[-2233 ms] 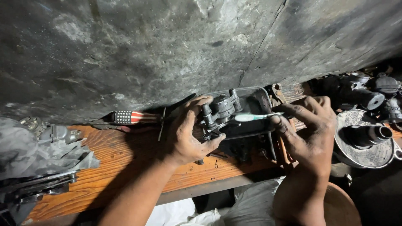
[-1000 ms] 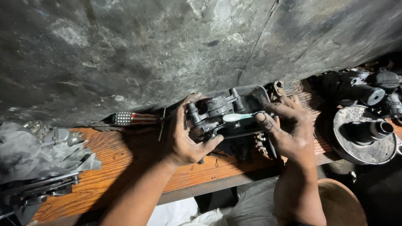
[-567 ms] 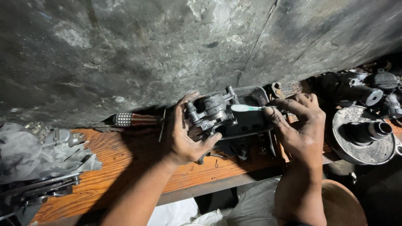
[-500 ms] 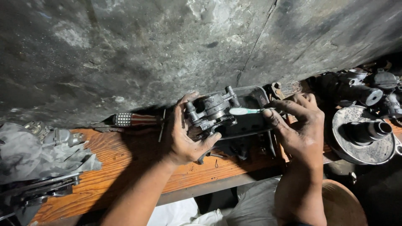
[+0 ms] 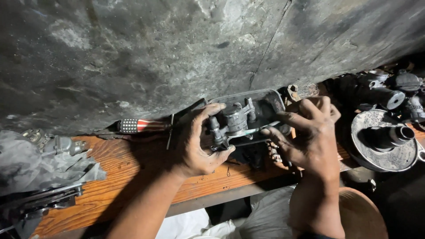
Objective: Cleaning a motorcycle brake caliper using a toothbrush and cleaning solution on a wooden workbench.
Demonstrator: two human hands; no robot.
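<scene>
Left hand (image 5: 195, 144): wrapped around the left end of a grey metal engine part (image 5: 234, 121), thumb under it and fingers over the top, clamped on it and holding it just above the bench (image 5: 133, 177).
Right hand (image 5: 310, 132): closed on a thin light-handled tool (image 5: 261, 131), fingers pinching it so that its tip lies against the right side of the part; what kind of tool it is I cannot tell.
Where the part is: between the two hands, over the back edge of the wooden bench, in front of a shallow dark tray (image 5: 270, 99) that leans at the stone wall (image 5: 177, 53).
Step in hand: looks like cleaning or picking at the part, one hand steadying while the other works the tool.
Next move calls for: a firm hold from the left, and short careful strokes with the tool along the recesses, I'd judge.
Around: a striped screwdriver handle (image 5: 137, 126) lies by the wall on the left; grey rags (image 5: 40, 163) and a round metal housing (image 5: 383, 141) sit at the two ends.
</scene>
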